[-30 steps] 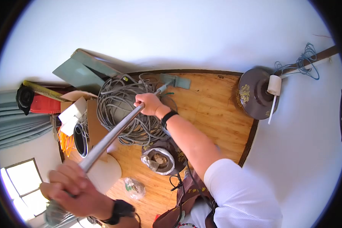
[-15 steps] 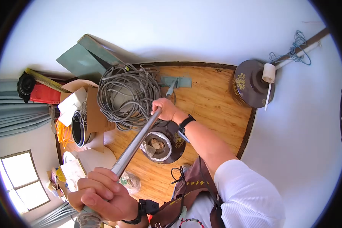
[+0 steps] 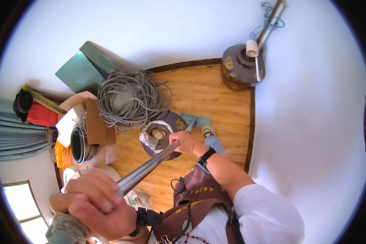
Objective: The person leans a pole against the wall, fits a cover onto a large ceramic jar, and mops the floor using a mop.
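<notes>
A metal pole (image 3: 148, 166) slants across the lower middle of the view. Near its top end my left hand (image 3: 97, 203) is wrapped round it, close to the camera. Farther down the shaft, my right hand (image 3: 184, 142) is closed round the same pole. At the pole's far end a flat green head (image 3: 196, 120) lies on the wooden floor, just left of a shoe (image 3: 208, 131). Beside my right hand stands a dark brown jar (image 3: 173, 118) with gold patterns and crumpled plastic round its mouth.
A coil of grey cable (image 3: 128, 99) lies behind the jar. Green panels (image 3: 83, 69) lean on the wall. At left are a cardboard box (image 3: 96, 124) and a red case (image 3: 42, 115). Another brown jar (image 3: 238, 65) holds up a white dipper (image 3: 252, 49) at the wall.
The green head has moved from near the wall, right of the cable, towards my body, beside the near jar. My right hand has come closer too. A shoe has come into view.
</notes>
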A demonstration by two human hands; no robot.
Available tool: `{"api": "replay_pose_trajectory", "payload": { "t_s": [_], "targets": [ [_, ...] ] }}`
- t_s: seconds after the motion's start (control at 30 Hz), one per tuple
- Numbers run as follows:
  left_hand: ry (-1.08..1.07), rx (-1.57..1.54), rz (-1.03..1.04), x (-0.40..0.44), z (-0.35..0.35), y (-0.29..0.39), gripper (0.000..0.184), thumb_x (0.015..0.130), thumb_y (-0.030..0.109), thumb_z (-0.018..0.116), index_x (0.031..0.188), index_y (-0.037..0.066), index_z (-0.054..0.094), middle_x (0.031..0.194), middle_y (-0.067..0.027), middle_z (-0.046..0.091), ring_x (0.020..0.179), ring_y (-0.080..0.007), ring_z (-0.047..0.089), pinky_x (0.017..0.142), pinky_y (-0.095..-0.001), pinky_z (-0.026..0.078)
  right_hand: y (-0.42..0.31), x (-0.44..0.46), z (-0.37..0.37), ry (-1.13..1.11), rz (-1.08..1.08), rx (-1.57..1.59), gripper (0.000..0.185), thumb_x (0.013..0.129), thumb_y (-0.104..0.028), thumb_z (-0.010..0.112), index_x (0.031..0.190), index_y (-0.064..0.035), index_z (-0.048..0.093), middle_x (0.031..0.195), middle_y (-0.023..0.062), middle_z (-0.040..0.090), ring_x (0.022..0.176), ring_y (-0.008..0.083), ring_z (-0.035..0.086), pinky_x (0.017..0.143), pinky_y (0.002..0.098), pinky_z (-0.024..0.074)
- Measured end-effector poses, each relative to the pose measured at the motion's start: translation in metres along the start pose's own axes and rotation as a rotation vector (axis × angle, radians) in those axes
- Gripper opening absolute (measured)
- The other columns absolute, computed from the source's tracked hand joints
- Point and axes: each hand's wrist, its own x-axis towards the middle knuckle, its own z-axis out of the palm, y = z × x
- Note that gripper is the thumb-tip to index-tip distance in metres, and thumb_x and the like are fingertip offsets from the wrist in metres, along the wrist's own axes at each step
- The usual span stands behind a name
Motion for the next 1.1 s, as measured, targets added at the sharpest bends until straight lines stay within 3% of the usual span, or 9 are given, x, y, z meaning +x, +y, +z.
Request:
{"api": "replay_pose_trajectory", "payload": {
  "t_s": [0.1,0.3,0.37,0.4,0.5,0.7,0.9,1.03,1.1],
  "targets": [
    [-0.122,-0.129,-0.001,-0.009,-0.007,0.014,0.024,0.092,0.024,0.044,0.075,0.009,0.035,0.052,0.0013,0.032,0.04,-0.0062,0.031,0.042,-0.0215,0.029,-0.006,-0.024,0.008,0.004,0.039,0.023,0.018,0.062,-0.016,0.069,0.063,-0.0071,0.053,0.057,0.0039,0.054,0.053,0.0138,0.051,0.051,0.0275,0.0399],
    [-0.257,-0.332,0.123,-0.01,-0.034,0.03,0.032,0.086,0.033,0.057,0.078,0.009,0.037,0.051,0.0034,0.035,0.038,-0.0066,0.033,0.04,-0.0222,0.03,-0.028,-0.02,0.001,0.144,-0.079,-0.012,0.021,0.068,-0.018,0.069,0.063,-0.0065,0.052,0.056,0.0077,0.054,0.05,0.0198,0.051,0.049,0.0287,0.0397],
    [-0.217,-0.314,0.203,0.011,-0.04,0.028,0.031,0.092,0.034,0.043,0.085,0.003,0.043,0.053,-0.003,0.038,0.041,-0.0127,0.036,0.041,-0.0278,0.037,-0.038,0.008,-0.013,0.223,-0.138,-0.093,0.022,0.069,-0.019,0.069,0.064,-0.0067,0.052,0.055,0.0091,0.052,0.05,0.0225,0.051,0.048,0.0298,0.0399],
    [-0.041,-0.234,0.164,0.01,-0.032,0.023,0.031,0.088,0.033,0.054,0.076,0.01,0.037,0.052,0.0034,0.035,0.041,-0.0065,0.033,0.044,-0.0237,0.032,-0.039,0.025,-0.028,0.197,-0.148,-0.148,0.021,0.069,-0.02,0.068,0.066,-0.0074,0.053,0.056,0.0083,0.053,0.051,0.0219,0.052,0.049,0.0315,0.0404],
    [-0.015,-0.174,0.099,0.014,0.001,-0.029,0.03,0.09,0.032,0.049,0.076,0.01,0.037,0.055,0.0018,0.035,0.046,-0.0087,0.033,0.049,-0.0246,0.034,-0.007,0.09,-0.069,0.213,-0.125,-0.07,0.016,0.069,-0.016,0.067,0.068,-0.0076,0.054,0.063,0.007,0.056,0.057,0.02,0.054,0.053,0.0316,0.0417],
    [-0.189,-0.024,-0.109,0.006,0.067,-0.141,0.022,0.094,0.029,0.041,0.082,0.01,0.038,0.063,-0.002,0.036,0.055,-0.0133,0.041,0.061,-0.0341,0.043,0.109,0.184,-0.134,0.375,-0.076,-0.142,0.013,0.068,-0.012,0.066,0.07,-0.0065,0.054,0.068,0.0072,0.058,0.066,0.0202,0.057,0.059,0.0308,0.044],
    [-0.265,-0.019,-0.143,0.011,0.066,-0.133,0.023,0.094,0.028,0.041,0.08,0.009,0.037,0.062,-0.002,0.036,0.054,-0.0128,0.042,0.061,-0.0343,0.043,0.103,0.174,-0.129,0.408,-0.107,-0.162,0.014,0.068,-0.009,0.067,0.068,-0.0059,0.054,0.065,0.0062,0.057,0.062,0.0195,0.057,0.057,0.0302,0.044],
    [-0.25,-0.013,-0.215,0.009,0.045,-0.1,0.035,0.085,0.037,0.056,0.08,0.007,0.039,0.06,-0.0052,0.044,0.049,-0.0161,0.05,0.056,-0.0355,0.047,0.086,0.131,-0.107,0.387,-0.128,-0.101,0.016,0.068,-0.008,0.069,0.065,-0.0066,0.054,0.063,0.0048,0.057,0.059,0.0163,0.055,0.055,0.0286,0.0428],
    [-0.303,-0.052,-0.217,0.004,0.026,-0.083,0.035,0.085,0.037,0.057,0.078,0.006,0.041,0.059,-0.0053,0.045,0.047,-0.0159,0.05,0.053,-0.0347,0.047,0.069,0.104,-0.091,0.353,-0.105,-0.052,0.012,0.064,-0.005,0.067,0.064,-0.008,0.056,0.065,0.0072,0.061,0.061,0.0243,0.06,0.056,0.0323,0.0457]
  ]
}}
